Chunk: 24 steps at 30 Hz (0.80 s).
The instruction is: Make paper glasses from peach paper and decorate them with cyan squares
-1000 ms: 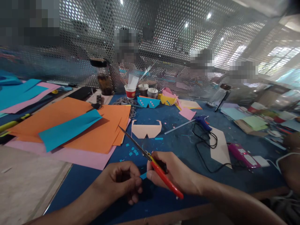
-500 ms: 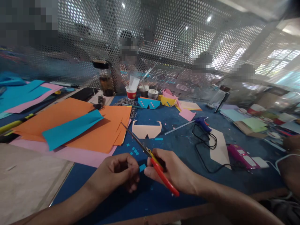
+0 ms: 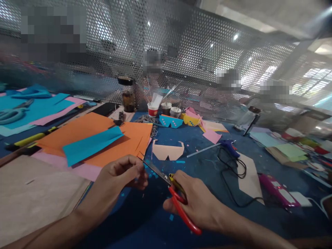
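Nearest the bench (image 3: 140,221) front edge: one loose blue scrap (image 3: 171,217). Your right hand (image 3: 192,197) grips the scissors (image 3: 166,177) by the handles; blades have swung up beside your left hand (image 3: 128,173), thumb and index pinched narrow. Blue strip visible between your hands half a second ago is gone from sight; can't tell if it's in the pinch. Looks lined up for a cut. Blue bits (image 3: 156,176) mid-bench. Far edge: red-and-white cup (image 3: 153,110) with white slip, two cups (image 3: 175,111) with thin rods, jar (image 3: 128,100) of something brown.
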Motion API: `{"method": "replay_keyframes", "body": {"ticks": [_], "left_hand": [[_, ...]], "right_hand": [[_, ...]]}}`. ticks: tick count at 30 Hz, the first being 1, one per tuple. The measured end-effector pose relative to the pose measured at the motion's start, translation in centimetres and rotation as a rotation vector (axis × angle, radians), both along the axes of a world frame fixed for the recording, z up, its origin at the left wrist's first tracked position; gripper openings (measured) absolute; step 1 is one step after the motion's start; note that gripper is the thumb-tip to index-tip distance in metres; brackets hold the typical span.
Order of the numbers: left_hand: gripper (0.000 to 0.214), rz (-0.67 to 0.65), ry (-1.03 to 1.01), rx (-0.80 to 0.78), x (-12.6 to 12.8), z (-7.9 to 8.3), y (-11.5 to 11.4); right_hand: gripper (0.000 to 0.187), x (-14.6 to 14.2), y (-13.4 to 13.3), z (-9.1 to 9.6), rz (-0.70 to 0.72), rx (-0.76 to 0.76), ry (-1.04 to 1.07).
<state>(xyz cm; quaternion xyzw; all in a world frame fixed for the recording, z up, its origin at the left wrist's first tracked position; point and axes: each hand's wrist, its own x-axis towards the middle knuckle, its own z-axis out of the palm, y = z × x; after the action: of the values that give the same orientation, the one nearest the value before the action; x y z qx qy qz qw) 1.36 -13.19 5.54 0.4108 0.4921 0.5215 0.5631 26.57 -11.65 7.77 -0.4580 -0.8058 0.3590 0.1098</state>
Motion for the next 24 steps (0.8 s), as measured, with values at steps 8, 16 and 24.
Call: {"method": "replay_keyframes", "body": {"ticks": [8, 16, 24], "left_hand": [[0.024, 0.005, -0.019, -0.02, 0.2, 0.2, -0.2], [0.026, -0.006, 0.02, -0.017, 0.5, 0.9, -0.3], [0.024, -0.005, -0.006, -0.016, 0.5, 0.6, -0.3]], "right_hand": [[0.036, -0.5, -0.2, 0.2, -0.024, -0.027, -0.081], [0.037, -0.5, -0.2, 0.3, 0.007, -0.086, -0.053], [0.04, -0.4, -0.2, 0.6, 0.018, -0.17, -0.034]]}}
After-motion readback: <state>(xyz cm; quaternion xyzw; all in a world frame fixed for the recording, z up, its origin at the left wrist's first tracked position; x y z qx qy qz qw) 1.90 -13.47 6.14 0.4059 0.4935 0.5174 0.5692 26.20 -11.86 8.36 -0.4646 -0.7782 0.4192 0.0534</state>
